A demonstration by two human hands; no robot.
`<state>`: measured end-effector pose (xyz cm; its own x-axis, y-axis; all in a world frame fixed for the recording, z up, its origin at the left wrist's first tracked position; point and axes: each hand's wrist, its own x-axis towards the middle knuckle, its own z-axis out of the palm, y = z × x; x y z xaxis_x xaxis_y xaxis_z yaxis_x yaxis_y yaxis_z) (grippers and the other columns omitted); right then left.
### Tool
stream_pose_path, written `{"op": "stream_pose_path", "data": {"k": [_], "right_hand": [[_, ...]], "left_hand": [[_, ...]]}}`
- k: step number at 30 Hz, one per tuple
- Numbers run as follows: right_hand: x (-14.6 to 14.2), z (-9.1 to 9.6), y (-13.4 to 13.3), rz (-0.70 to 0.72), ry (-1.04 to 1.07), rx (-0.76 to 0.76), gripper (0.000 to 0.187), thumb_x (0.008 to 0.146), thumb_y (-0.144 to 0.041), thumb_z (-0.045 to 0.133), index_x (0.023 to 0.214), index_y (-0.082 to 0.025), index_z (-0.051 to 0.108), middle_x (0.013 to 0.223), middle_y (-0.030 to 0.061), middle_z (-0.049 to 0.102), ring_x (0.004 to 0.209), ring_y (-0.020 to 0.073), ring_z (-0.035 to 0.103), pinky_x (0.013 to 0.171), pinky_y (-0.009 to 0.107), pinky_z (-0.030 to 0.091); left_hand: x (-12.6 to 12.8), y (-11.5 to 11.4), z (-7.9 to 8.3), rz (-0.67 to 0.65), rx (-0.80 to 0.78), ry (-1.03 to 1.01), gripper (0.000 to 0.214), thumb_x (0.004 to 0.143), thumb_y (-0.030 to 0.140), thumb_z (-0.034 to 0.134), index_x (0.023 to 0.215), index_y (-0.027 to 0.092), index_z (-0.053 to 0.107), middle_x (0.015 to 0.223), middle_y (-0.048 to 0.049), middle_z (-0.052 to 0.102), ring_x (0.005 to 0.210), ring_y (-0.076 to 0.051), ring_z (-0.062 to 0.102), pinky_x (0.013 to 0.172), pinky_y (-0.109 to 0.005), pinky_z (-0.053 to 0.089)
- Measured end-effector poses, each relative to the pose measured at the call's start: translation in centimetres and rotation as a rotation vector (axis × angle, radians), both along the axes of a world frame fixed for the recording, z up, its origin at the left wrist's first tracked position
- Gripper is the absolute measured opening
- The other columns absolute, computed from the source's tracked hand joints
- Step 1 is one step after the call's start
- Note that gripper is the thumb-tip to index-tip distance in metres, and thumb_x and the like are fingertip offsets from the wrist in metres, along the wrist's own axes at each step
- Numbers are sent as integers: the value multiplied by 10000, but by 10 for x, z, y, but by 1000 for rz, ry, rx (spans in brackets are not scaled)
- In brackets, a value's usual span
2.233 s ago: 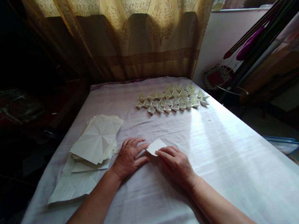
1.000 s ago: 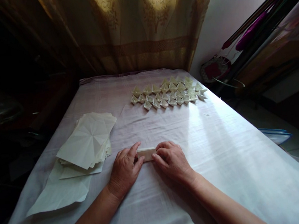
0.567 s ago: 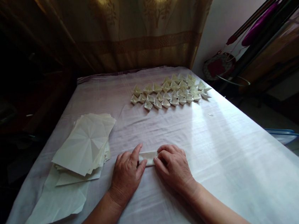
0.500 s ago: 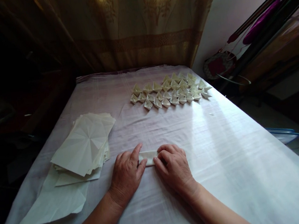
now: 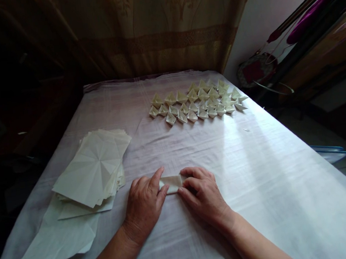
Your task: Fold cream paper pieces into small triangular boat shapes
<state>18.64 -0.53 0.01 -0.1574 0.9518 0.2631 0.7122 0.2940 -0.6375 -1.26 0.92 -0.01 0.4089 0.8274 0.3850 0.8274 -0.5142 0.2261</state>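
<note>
Head view. A folded paper lies across the cloth-covered worktop, between the two hands near the front. The left hand grasps its left end, thumb in front; the right hand grasps the opposite end, thumb and bent fingers forming the grip. Both ends are partly covered by the fingers, and the underside is hidden. Left: creased paper sheets, the lower ones largely overlapped. Farther back: folded paper pieces in crowded rows, some obscuring others. Forearms are cut off below; the left background is too dark to read.
</note>
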Motion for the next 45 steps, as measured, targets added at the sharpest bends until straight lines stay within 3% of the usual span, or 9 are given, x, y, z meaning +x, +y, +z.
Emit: {"op": "stream_pose_path", "data": {"k": [12,15,19,27,30,33,40,45], "right_hand": [[-11,4,-7,-124,-98,-34,150,802,-212,680,669,-228,614,1214,60,662,1217,300,524,1008,482,345],[-11,2,-7,-133,-104,-24,74,789,-223,688,816,-223,619,1265,88,636,1247,305,510,1020,480,347],[-8,-1,-7,-129,-89,15,263,791,-219,679,1039,-217,591,1279,105,624,1244,288,514,1034,457,339],[-7,0,-7,-79,-116,38,173,831,-211,674,990,-277,664,1301,55,615,1268,275,490,1030,444,323],[-7,0,-8,-78,-126,39,156,833,-217,676,978,-274,668,1295,55,620,1261,275,497,1026,443,333],[-8,1,-8,-76,-138,39,133,840,-225,664,963,-275,674,1293,59,622,1257,276,499,1021,448,340],[-7,1,-8,-76,-148,44,312,837,-218,658,1141,-285,670,1301,68,617,1254,282,503,1037,453,350],[-6,1,-7,-60,-160,41,309,851,-222,653,1152,-287,680,1310,76,612,1259,286,499,1028,462,352]], "left_hand": [[1,0,-1,-2,-12,2,372,985,308,515,1326,162,502,766,-12,648,747,-208,589,738,-348,408],[1,0,0,-11,-5,5,362,986,302,518,1318,158,509,759,-11,652,742,-205,591,738,-346,404],[1,-1,1,-19,5,8,357,992,310,507,1315,158,511,763,-16,662,745,-205,595,738,-346,404],[1,-3,3,1,-28,-30,174,965,295,540,1075,218,651,952,-54,670,852,-219,607,792,-374,467],[-1,-6,6,-73,4,-35,166,968,252,530,1012,237,689,1048,-60,690,961,-226,612,849,-383,483],[-2,-9,7,-164,51,-22,215,983,234,506,1109,218,680,1104,-53,727,1076,-245,610,951,-429,461],[-5,-9,6,-204,64,25,247,999,230,478,1141,214,681,1105,-43,752,1040,-233,664,957,-438,478],[-4,-9,7,-204,84,26,238,1004,220,475,1119,199,683,1103,-35,756,1038,-230,674,956,-435,472]]}}
